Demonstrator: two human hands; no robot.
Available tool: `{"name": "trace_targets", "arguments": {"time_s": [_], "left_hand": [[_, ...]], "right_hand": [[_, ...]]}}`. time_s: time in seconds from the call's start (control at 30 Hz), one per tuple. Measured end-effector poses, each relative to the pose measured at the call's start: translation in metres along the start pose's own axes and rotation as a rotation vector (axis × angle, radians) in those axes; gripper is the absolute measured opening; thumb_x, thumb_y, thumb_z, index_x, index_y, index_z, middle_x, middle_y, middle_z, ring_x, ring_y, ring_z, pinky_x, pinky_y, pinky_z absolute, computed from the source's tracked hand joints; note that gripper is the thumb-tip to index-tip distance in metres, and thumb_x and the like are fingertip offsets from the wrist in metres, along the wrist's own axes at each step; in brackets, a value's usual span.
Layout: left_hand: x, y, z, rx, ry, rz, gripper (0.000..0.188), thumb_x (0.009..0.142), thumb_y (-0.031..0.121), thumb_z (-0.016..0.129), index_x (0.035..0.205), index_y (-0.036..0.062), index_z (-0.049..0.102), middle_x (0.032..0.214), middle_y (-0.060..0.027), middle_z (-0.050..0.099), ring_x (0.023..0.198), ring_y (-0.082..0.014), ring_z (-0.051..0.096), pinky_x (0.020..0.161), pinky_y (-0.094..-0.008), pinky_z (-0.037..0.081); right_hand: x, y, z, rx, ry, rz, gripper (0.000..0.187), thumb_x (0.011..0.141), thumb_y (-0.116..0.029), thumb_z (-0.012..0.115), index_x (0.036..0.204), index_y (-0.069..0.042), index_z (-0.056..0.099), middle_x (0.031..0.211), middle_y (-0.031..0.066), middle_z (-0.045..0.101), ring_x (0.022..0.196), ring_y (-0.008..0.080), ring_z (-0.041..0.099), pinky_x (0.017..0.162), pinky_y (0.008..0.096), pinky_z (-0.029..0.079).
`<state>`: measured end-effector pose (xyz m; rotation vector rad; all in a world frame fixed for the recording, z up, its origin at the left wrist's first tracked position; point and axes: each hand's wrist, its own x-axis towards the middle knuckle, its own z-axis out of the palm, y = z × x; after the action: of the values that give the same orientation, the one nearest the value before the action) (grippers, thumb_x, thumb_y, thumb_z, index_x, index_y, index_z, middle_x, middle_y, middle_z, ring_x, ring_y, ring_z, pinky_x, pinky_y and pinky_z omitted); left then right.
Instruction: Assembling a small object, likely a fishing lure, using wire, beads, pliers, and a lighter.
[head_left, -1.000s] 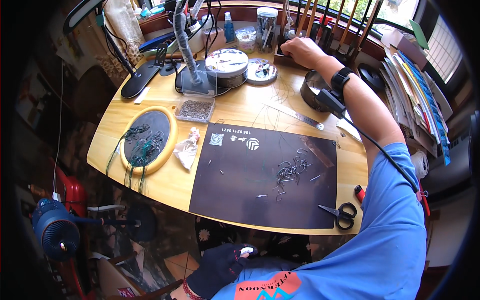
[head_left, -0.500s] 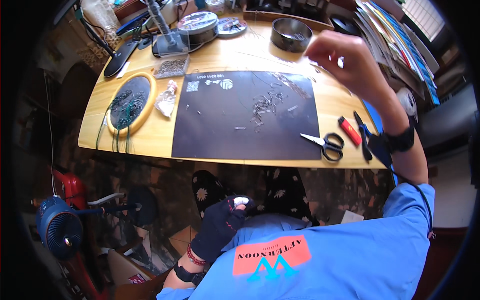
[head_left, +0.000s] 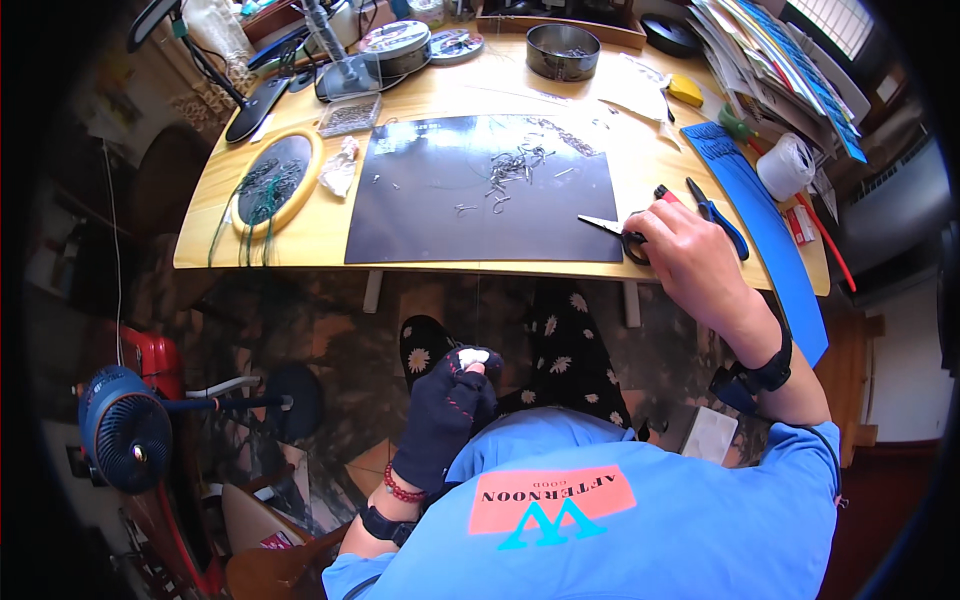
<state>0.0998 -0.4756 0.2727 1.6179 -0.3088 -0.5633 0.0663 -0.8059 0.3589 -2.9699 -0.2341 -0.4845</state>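
Down from its raised spot near the round metal tin (head_left: 560, 66), the right hand (head_left: 690, 255) has come to the black-handled scissors (head_left: 603, 224) at the near right of the desk. Its fingertips touch the handle loops, bent close together; I cannot tell whether they have closed on them. The blades point left over the edge of the dark mat (head_left: 430, 215), leaving the handles on the right hand's side, probably for an easy pickup. The left hand (head_left: 447, 405), in a dark fingerless glove, rests above the lap with fingers curled in and thumb against forefinger (something white shows at the tip, perhaps a finger wrap; I cannot tell whether anything is pinched there).

Loose fish hooks (head_left: 512, 170) lie heaped on the mat, whose plain surface presumably keeps small metal from straying. Green lines (head_left: 264, 222) trail over the rim of a yellow-edged round tray (head_left: 314, 172), likely to limit tangling. Blue-handled pliers (head_left: 722, 222) lie just beyond the right hand.
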Motion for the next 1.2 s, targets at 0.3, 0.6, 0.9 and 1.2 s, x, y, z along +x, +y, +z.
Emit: {"name": "trace_targets", "arguments": {"time_s": [0.3,0.6,0.9,1.2], "left_hand": [[-0.003,0.002,-0.003,-0.030,0.043,0.015,0.021,0.104,0.016,0.056,0.112,0.0042,0.071,0.074,-0.0014,0.067,0.059,-0.0051,0.054,0.056,-0.0241,0.044],[-0.005,0.052,-0.017,-0.014,0.051,0.264,0.018,0.103,0.014,0.060,0.112,0.0036,0.072,0.075,0.0007,0.065,0.064,-0.0054,0.057,0.059,-0.0238,0.046],[-0.005,0.016,-0.019,-0.014,-0.019,0.030,0.018,0.102,0.012,0.059,0.111,0.0020,0.071,0.076,-0.0022,0.065,0.067,-0.0071,0.060,0.061,-0.0263,0.048],[-0.006,-0.002,-0.026,-0.048,-0.001,-0.012,0.019,0.102,0.010,0.058,0.112,0.0018,0.071,0.076,-0.0013,0.066,0.066,-0.0069,0.059,0.061,-0.0261,0.047]], "right_hand": [[-0.002,-0.038,0.009,1.586,-0.266,0.299,0.037,0.092,0.002,0.067,0.129,0.000,0.058,0.113,0.0035,0.063,0.105,0.0101,0.064,0.092,0.0300,0.058],[0.006,-0.058,0.036,1.667,-0.366,0.457,0.031,0.092,-0.013,0.077,0.117,-0.002,0.063,0.115,0.0070,0.068,0.089,0.0088,0.067,0.080,0.0268,0.058],[0.014,-0.084,0.055,1.643,-0.603,0.451,0.029,0.101,-0.024,0.067,0.121,-0.004,0.060,0.103,0.0122,0.076,0.086,0.0071,0.067,0.069,0.0177,0.044],[0.013,-0.091,0.073,1.714,-0.451,0.475,0.029,0.099,-0.020,0.068,0.122,-0.005,0.057,0.098,0.0088,0.073,0.083,0.0139,0.072,0.058,0.0208,0.048]]}}
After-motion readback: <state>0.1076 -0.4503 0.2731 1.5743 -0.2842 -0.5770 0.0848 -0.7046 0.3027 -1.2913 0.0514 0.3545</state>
